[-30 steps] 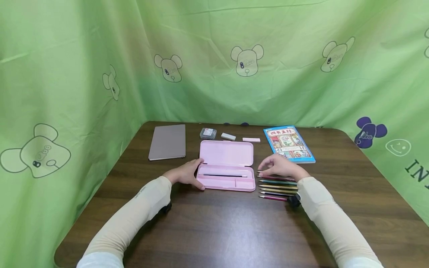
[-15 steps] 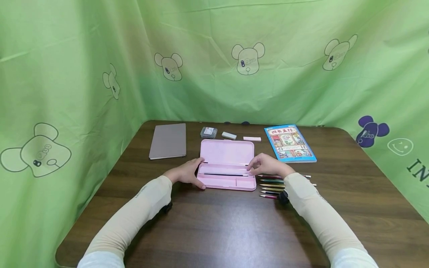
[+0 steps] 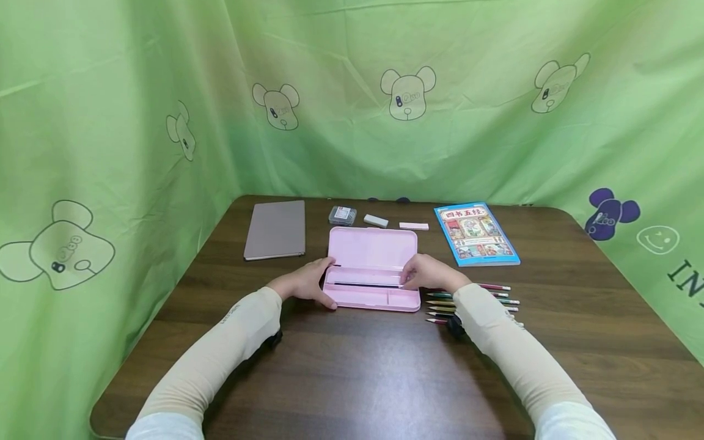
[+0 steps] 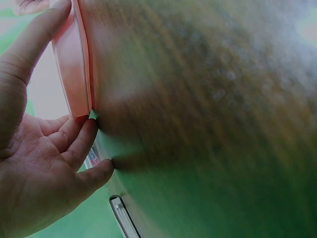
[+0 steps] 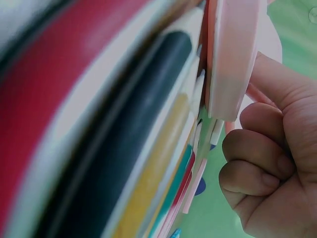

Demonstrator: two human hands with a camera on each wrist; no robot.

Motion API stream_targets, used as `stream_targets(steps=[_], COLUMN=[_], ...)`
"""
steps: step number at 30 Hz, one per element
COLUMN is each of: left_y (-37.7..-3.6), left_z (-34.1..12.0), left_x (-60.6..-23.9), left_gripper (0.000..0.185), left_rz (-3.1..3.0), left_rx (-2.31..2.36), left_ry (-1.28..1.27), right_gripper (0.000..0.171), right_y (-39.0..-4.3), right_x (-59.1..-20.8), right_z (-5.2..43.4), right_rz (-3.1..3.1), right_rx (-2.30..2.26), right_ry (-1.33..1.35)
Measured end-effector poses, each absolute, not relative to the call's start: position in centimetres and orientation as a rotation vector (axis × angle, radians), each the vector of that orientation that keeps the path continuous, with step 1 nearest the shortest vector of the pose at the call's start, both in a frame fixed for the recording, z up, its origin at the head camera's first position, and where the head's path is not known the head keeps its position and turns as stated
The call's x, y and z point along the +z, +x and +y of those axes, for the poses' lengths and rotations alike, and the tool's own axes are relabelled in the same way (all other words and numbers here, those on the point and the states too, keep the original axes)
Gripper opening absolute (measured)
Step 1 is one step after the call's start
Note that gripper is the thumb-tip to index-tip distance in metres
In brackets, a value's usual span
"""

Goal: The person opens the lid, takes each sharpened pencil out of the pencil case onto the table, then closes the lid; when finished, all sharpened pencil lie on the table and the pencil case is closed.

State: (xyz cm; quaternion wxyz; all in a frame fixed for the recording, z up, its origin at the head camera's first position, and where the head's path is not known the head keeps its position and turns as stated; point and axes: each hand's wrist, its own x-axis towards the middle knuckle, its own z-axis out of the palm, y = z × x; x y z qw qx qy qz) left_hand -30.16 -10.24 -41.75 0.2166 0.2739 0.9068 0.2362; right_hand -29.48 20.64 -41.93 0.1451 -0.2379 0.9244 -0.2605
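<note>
A pink pencil case [image 3: 354, 297] lies open in the middle of the table, lid folded back. My left hand [image 3: 306, 283] grips its left end, thumb at the front and fingers toward the back; the left wrist view shows the fingertips at the case's corner. Over the case's right end, my right hand [image 3: 422, 272] pinches down at the end of a pencil in the long rear compartment, and its fingertips hide that end. A dark pencil [image 3: 363, 284] shows along this compartment. In the right wrist view the other fingers [image 5: 257, 151] are curled. Several pencils [image 3: 440, 307] lie side by side under my right wrist.
Behind the case are a small clear box [image 3: 342, 215], a white eraser [image 3: 376, 221] and a pink strip [image 3: 414, 226]. A grey notebook [image 3: 275, 230] lies at back left, a blue-edged book [image 3: 477, 234] at back right. Green cloth [image 3: 352, 153] hangs behind the table.
My right hand has moved left from the pencil row to the case's right end, lowering into the rear compartment. The topmost pencil has left the row. My left hand stays on the case.
</note>
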Motion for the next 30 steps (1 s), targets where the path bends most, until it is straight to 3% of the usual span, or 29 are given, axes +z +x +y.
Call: stream_targets(steps=[14,30], left_y=[-30.2,-30.3], left_z=[-10.3,-10.4], left_x=[-41.9,-41.7], left_gripper=[0.107,0.108], left_rz=[2.524,2.505], left_rx=[0.649,0.654], left_ry=[0.773,0.753], right_gripper=[0.007,0.011], right_y=[-29.4,-28.3], right_x=[-41.5,-40.7], right_z=[21.3,24.7], right_rz=[2.633,2.662], right_rx=[-0.804,-0.914], right_ry=[-0.731,-0.574])
